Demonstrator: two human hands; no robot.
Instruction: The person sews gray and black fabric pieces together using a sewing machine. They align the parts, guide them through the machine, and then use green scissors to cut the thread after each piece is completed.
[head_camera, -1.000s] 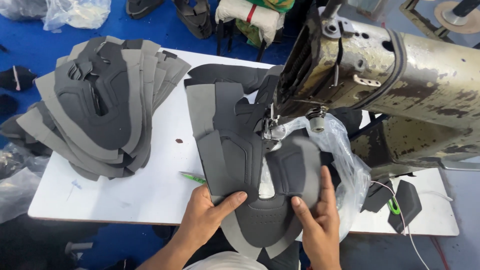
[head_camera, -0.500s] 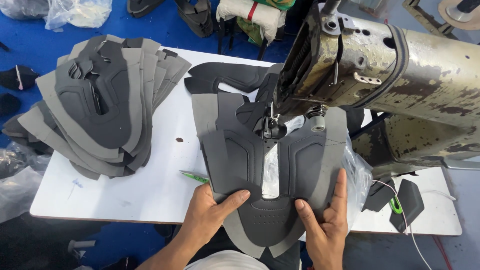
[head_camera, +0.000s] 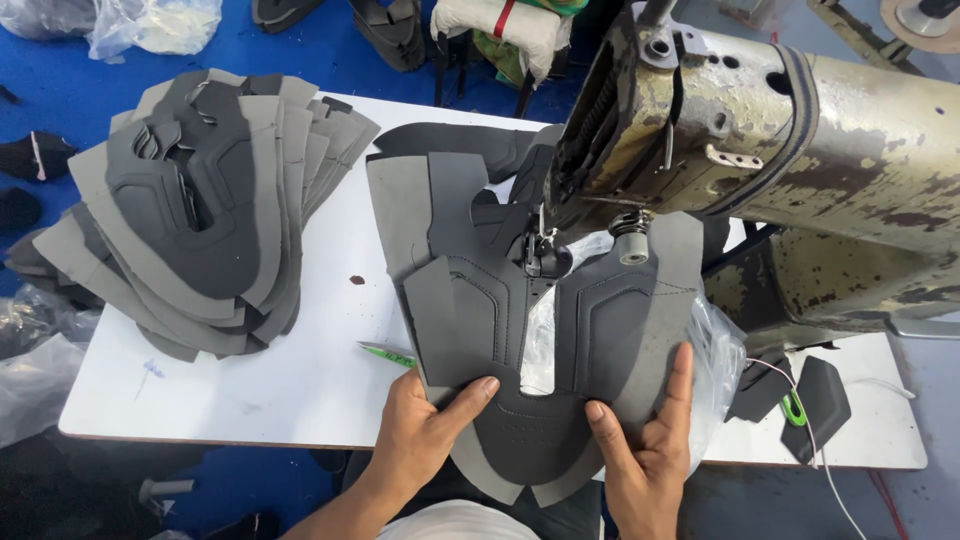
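Note:
A grey U-shaped shoe upper piece (head_camera: 520, 330) lies flat on the white table (head_camera: 290, 380) under the needle of an old sewing machine (head_camera: 760, 130). My left hand (head_camera: 425, 430) presses on the piece's lower left part, thumb stretched across it. On the lower right part rests my right hand (head_camera: 645, 450), fingers spread up along the edge. The presser foot (head_camera: 545, 255) sits at the top of the piece's central slot. Both hands lie flat on the fabric rather than closed around it.
A tall stack of similar grey cut pieces (head_camera: 200, 210) fills the table's left side. A green pen (head_camera: 388, 354) lies beside my left hand. Clear plastic (head_camera: 715, 350) lies under the piece at right. A dark small part and green snips (head_camera: 800, 405) sit at the right edge.
The upper piece has been turned and spread flat, its right wing now opened out under the machine. My right hand slid outward to the right edge; the left hand stayed in place.

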